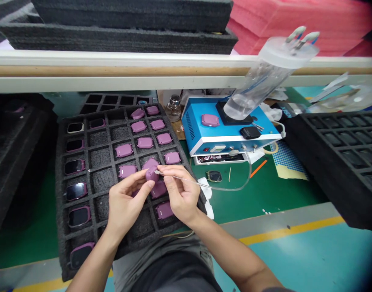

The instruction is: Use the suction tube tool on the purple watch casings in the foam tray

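Note:
Between the thumb and fingers of my left hand (123,202) is a purple watch case (151,174), tilted up above the tray. My right hand (183,196) pinches the end of a thin clear tube (218,187), its pale tip at the case; whether it touches inside is too small to tell. Both hands are over a black foam tray (102,162) divided into compartments. Several purple watch cases (145,142) lie in its right columns, and watches with dark screens (76,190) line its left column. My hands partly hide some of the compartments.
A blue machine (198,140) carries a clear cylinder (245,97), a purple case (210,120) and a black case (250,132). The tube runs from its front. A glass bottle (174,107), a loose watch part (214,176) and an orange strip (259,168) are nearby. Another foam tray (334,158) stands right.

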Motion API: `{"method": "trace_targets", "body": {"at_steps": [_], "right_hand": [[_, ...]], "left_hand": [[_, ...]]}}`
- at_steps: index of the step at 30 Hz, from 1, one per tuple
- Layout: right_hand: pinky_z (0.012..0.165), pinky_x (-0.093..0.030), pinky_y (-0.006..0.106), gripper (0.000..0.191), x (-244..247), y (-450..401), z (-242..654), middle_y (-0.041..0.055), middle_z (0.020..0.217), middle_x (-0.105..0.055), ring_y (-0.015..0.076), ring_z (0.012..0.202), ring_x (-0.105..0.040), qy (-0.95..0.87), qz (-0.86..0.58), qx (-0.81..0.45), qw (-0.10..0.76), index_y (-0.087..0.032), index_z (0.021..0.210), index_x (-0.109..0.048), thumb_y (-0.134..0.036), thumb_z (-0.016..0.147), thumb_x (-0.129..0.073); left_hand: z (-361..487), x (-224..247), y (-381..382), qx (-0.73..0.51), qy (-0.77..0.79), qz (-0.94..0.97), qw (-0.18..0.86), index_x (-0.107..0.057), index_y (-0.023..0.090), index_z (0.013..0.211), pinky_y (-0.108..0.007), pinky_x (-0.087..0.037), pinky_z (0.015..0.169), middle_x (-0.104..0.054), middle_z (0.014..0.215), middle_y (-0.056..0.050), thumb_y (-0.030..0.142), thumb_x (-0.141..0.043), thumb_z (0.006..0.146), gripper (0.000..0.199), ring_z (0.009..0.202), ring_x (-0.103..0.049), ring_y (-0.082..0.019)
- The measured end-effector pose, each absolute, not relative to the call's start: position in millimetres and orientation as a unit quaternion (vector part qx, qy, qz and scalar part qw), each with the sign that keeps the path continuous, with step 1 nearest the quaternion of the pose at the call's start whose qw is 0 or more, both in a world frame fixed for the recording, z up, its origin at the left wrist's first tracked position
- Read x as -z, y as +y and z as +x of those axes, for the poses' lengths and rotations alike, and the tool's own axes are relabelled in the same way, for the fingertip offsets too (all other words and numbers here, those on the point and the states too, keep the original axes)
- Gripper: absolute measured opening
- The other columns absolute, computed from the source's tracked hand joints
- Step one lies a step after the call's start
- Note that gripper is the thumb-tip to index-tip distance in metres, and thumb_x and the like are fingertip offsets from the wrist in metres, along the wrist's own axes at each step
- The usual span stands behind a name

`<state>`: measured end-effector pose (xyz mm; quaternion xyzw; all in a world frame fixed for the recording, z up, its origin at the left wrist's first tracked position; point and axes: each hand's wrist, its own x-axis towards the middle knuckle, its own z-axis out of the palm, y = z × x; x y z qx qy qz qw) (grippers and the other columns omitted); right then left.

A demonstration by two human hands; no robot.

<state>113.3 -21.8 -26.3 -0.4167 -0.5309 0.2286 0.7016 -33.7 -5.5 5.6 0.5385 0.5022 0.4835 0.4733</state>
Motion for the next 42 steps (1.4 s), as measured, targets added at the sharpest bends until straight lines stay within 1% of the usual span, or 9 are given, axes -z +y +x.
{"method": "trace_targets", "body": {"at_steps": [11, 23, 28, 31, 33, 34, 36, 39, 42], "right_hand": [[0.092, -0.065, 0.036, 0.021, 26, -21, 113, 0.0068, 0.107, -0.078, 0.0191, 0.104, -0.077, -0.522, -0.407, -0.243, 0.709, -0.025, 0.107, -0.075, -0.01, 0.099, -0.063], [0.091, -0.067, 0.038, 0.015, 24, -21, 114, 0.0072, 0.105, -0.078, 0.0201, 0.102, -0.079, -0.526, -0.419, -0.229, 0.704, -0.023, 0.104, -0.074, -0.016, 0.101, -0.062], [0.091, -0.069, 0.042, 0.014, 28, -29, 115, 0.0078, 0.107, -0.078, 0.0217, 0.104, -0.079, -0.521, -0.4, -0.246, 0.713, -0.024, 0.106, -0.074, -0.018, 0.102, -0.061], [0.09, -0.07, 0.042, 0.016, 31, -35, 115, 0.0072, 0.108, -0.078, 0.0219, 0.106, -0.078, -0.489, -0.4, -0.273, 0.725, -0.024, 0.107, -0.075, -0.016, 0.101, -0.062], [0.088, -0.07, 0.039, 0.016, 32, -37, 113, 0.0066, 0.106, -0.077, 0.0207, 0.104, -0.078, -0.478, -0.4, -0.293, 0.726, -0.024, 0.106, -0.076, -0.015, 0.101, -0.063], [0.087, -0.071, 0.037, 0.016, 33, -37, 112, 0.0064, 0.105, -0.077, 0.02, 0.103, -0.078, -0.476, -0.399, -0.299, 0.724, -0.024, 0.106, -0.076, -0.015, 0.1, -0.064], [0.085, -0.071, 0.036, 0.015, 34, -38, 110, 0.0062, 0.104, -0.077, 0.0194, 0.1, -0.079, -0.48, -0.401, -0.304, 0.719, -0.023, 0.104, -0.077, -0.015, 0.1, -0.065], [0.084, -0.072, 0.037, 0.013, 34, -38, 110, 0.0066, 0.102, -0.077, 0.0202, 0.099, -0.079, -0.483, -0.415, -0.3, 0.71, -0.022, 0.102, -0.076, -0.017, 0.1, -0.065], [0.083, -0.072, 0.038, 0.011, 36, -38, 111, 0.0067, 0.1, -0.078, 0.0207, 0.096, -0.08, -0.474, -0.429, -0.296, 0.71, -0.022, 0.102, -0.076, -0.018, 0.099, -0.066]], "left_hand": [[-33, -9, -4, -0.475, 0.509, 0.537, 0.477, -0.084, 0.016, 0.107, -0.028, -0.068, 0.084, -0.085, 0.101, -0.01, 0.038, -0.092, 0.074, 0.04, 0.087, -0.083, -0.024], [-32, -13, -9, -0.448, 0.527, 0.56, 0.457, -0.083, 0.015, 0.11, -0.036, -0.069, 0.086, -0.085, 0.102, -0.011, 0.043, -0.089, 0.077, 0.043, 0.088, -0.083, -0.027], [-49, -30, -5, -0.392, 0.552, 0.652, 0.342, -0.081, 0.019, 0.118, -0.036, -0.067, 0.086, -0.084, 0.104, -0.009, 0.036, -0.077, 0.088, 0.035, 0.087, -0.081, -0.025], [-66, -47, 36, -0.34, 0.56, 0.723, 0.217, -0.078, 0.022, 0.125, -0.033, -0.06, 0.097, -0.083, 0.113, -0.007, 0.024, -0.07, 0.091, 0.035, 0.099, -0.079, -0.024], [-76, -55, 77, -0.308, 0.578, 0.742, 0.141, -0.076, 0.017, 0.127, -0.033, -0.051, 0.111, -0.081, 0.121, -0.007, 0.018, -0.062, 0.095, 0.035, 0.114, -0.074, -0.023], [-80, -57, 98, -0.282, 0.578, 0.755, 0.131, -0.075, 0.012, 0.127, -0.033, -0.048, 0.114, -0.081, 0.121, -0.007, 0.017, -0.056, 0.097, 0.036, 0.118, -0.072, -0.022], [-83, -58, 132, -0.258, 0.573, 0.765, 0.14, -0.077, 0.007, 0.117, -0.028, -0.048, 0.112, -0.083, 0.114, -0.004, 0.015, -0.05, 0.096, 0.035, 0.113, -0.073, -0.017], [-81, -52, 158, -0.244, 0.56, 0.776, 0.16, -0.08, 0.01, 0.1, -0.018, -0.049, 0.104, -0.084, 0.104, 0.001, 0.018, -0.052, 0.093, 0.031, 0.105, -0.076, -0.012], [-90, -48, 165, -0.254, 0.583, 0.759, 0.136, -0.08, 0.012, 0.105, -0.02, -0.045, 0.111, -0.083, 0.113, 0.001, 0.02, -0.056, 0.093, 0.028, 0.116, -0.073, -0.013]]}}
